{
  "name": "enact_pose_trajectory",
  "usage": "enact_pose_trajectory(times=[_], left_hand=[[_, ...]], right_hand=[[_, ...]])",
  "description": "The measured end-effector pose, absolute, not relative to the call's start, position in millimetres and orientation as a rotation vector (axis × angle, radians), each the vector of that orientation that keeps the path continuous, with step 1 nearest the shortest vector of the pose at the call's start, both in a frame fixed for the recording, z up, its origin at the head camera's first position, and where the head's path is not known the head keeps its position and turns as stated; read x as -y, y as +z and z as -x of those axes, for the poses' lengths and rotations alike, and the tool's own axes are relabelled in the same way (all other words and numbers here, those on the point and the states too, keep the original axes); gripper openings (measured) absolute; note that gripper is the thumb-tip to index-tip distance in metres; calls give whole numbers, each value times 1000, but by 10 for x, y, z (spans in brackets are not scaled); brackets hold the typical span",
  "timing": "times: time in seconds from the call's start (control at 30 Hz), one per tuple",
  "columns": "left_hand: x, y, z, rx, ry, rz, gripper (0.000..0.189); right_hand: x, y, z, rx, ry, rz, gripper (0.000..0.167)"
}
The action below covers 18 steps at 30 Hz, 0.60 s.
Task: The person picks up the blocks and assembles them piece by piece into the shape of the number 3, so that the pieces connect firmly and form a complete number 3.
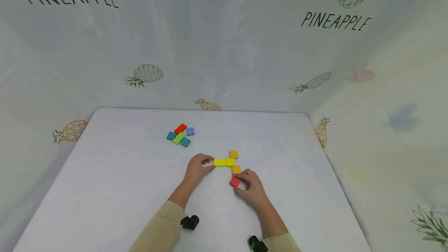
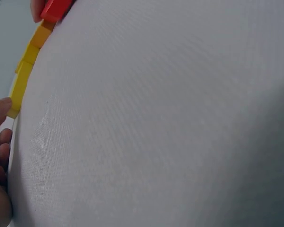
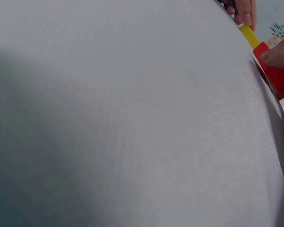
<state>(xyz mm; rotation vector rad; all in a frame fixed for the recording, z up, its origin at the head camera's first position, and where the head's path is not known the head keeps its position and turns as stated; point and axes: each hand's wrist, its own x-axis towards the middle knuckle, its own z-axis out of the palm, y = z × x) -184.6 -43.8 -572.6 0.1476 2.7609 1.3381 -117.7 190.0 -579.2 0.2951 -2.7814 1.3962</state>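
Near the middle of the table, a long yellow block [image 1: 219,163] lies end to end with a small yellow block [image 1: 230,162]. Orange blocks sit at the right end, one orange block [image 1: 233,154] behind and another orange block [image 1: 236,169] in front. My left hand [image 1: 196,169] pinches the left end of the long yellow block between thumb and finger. A red block [image 1: 235,182] is pinched by my right hand [image 1: 253,190], close against the front orange block. The right wrist view shows the thumb on the red block [image 3: 274,71].
Farther back and left lies a loose group: a red-orange block [image 1: 180,128], a blue block [image 1: 190,132], a green block [image 1: 179,138] and two teal blocks [image 1: 185,142]. A pineapple-print cloth [image 1: 217,49] hangs behind the white table [image 1: 115,174].
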Motion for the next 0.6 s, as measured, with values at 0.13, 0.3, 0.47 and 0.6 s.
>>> enact_pose_trajectory(times=[0.13, 0.3, 0.47, 0.6], left_hand=[[432, -5706, 1841, -2766, 1341, -144, 28], [426, -5697, 1837, -2767, 1339, -138, 29], [423, -5700, 1835, -2763, 1335, -129, 29], [422, -5709, 1836, -2762, 1340, -120, 29]], right_hand=[[-1901, -5792, 1183, 2807, 1353, -313, 40], [-1919, -5827, 1195, 2807, 1297, -345, 41], [-1949, -5854, 1198, 2801, 1308, -359, 41], [-1994, -5843, 1197, 2802, 1360, -347, 39]])
